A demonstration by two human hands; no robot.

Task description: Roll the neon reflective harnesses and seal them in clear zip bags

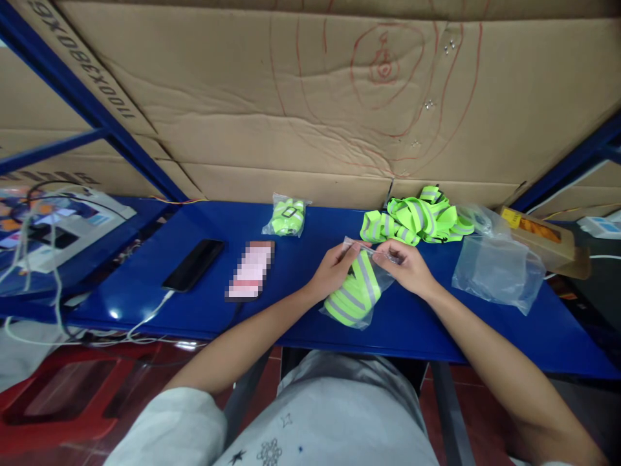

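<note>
Bag (383,283) points away, its long axis leaning slightly right.

Before me: blue surface (295,259); behind it, cardboard panel (218,77) with red rings; beneath it, reddish tiled floor (485,421); below its left end, red plastic seat (110,387).

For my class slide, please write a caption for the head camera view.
Left hand and right hand grip the top of a clear bag holding a green reflective strap over a blue table.
</note>
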